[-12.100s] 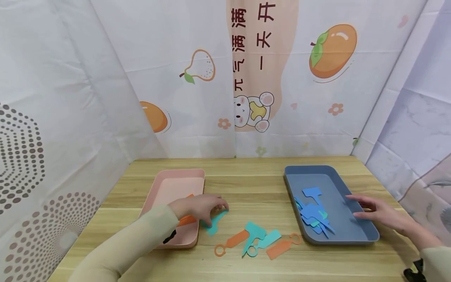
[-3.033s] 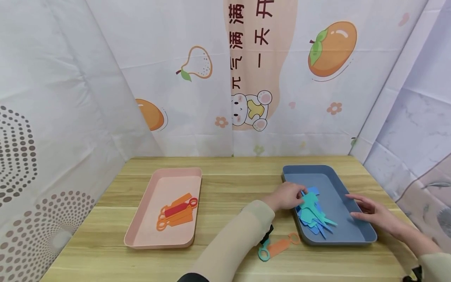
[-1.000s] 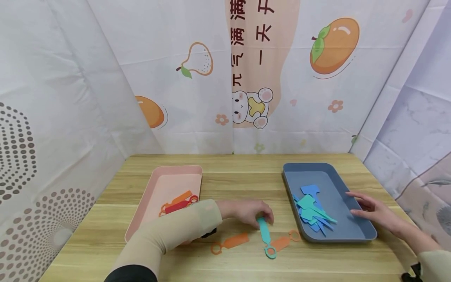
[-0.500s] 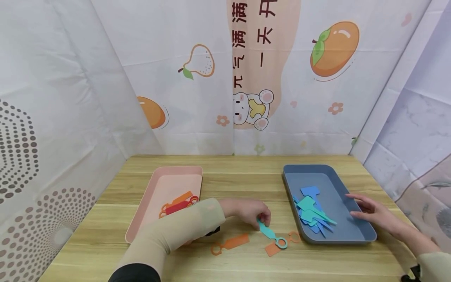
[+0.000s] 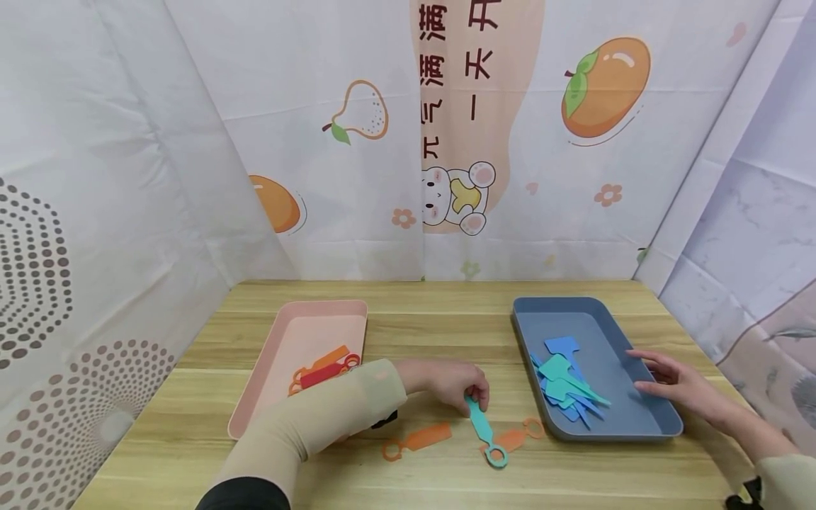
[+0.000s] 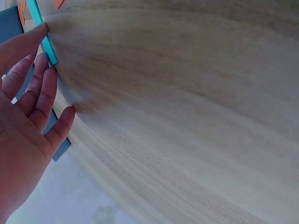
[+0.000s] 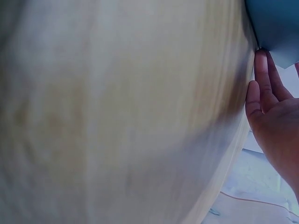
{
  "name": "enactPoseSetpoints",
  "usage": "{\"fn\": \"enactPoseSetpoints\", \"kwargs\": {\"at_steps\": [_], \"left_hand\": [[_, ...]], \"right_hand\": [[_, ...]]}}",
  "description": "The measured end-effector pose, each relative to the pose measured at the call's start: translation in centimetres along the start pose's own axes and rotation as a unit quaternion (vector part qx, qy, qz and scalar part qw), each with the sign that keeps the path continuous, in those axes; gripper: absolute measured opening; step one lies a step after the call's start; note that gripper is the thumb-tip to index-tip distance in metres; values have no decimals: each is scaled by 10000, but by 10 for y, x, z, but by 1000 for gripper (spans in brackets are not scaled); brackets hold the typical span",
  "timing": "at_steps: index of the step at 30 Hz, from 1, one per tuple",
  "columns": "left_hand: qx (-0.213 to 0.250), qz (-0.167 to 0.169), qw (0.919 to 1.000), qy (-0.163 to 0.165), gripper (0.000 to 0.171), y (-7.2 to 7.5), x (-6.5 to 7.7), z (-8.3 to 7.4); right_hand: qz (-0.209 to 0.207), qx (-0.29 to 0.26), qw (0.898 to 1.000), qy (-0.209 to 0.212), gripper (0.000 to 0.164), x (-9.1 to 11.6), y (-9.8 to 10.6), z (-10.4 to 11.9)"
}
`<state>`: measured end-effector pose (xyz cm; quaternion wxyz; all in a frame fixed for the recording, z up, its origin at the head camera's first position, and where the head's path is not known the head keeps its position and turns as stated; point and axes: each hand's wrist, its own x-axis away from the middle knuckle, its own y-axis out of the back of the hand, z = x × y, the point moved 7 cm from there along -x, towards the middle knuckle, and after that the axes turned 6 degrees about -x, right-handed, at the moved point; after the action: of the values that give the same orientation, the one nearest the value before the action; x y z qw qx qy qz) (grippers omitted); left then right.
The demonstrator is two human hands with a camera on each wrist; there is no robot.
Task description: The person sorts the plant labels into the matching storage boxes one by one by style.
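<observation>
My left hand [image 5: 451,384] pinches the plain end of a flat teal ring-ended plant tag [image 5: 481,422]. Its ring end points toward me and overlaps an orange ring-ended tag [image 5: 513,440] on the table. In the left wrist view the teal tag [image 6: 48,49] shows between thumb and fingertips. A second orange tag [image 5: 429,436] lies left of it. My right hand [image 5: 691,393] rests its relaxed fingers against the right side of the blue-grey tray [image 5: 627,407]; in the right wrist view the fingertips meet the tray's wall [image 7: 275,28]. Blue and teal T-shaped tags [image 5: 561,382] are heaped in that tray.
A pink tray [image 5: 319,327] stands on the left of the wooden table [image 5: 440,319], partly hidden by my left sleeve [image 5: 319,425]. It holds a red tag [image 5: 322,374] and orange ones. A printed curtain [image 5: 376,255] hangs behind the table.
Since 3 s ago my left hand has left the blue-grey tray and gripped the teal tag; its ring end swung right, then back toward me. Earlier, more tags lay on the table. Right hand stays put.
</observation>
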<state>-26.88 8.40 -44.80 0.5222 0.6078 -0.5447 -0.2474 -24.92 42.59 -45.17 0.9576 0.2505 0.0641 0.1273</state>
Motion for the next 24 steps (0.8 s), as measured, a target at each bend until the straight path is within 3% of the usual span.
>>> {"fn": "enactPoseSetpoints", "kwargs": {"at_steps": [10, 24], "left_hand": [[87, 56, 9999, 7, 18, 2, 1, -1], [872, 41, 9955, -369, 23, 1, 1, 3]], "right_hand": [[49, -15, 10000, 70, 52, -1, 0, 0], [25, -87, 9996, 281, 52, -1, -1, 2]]}}
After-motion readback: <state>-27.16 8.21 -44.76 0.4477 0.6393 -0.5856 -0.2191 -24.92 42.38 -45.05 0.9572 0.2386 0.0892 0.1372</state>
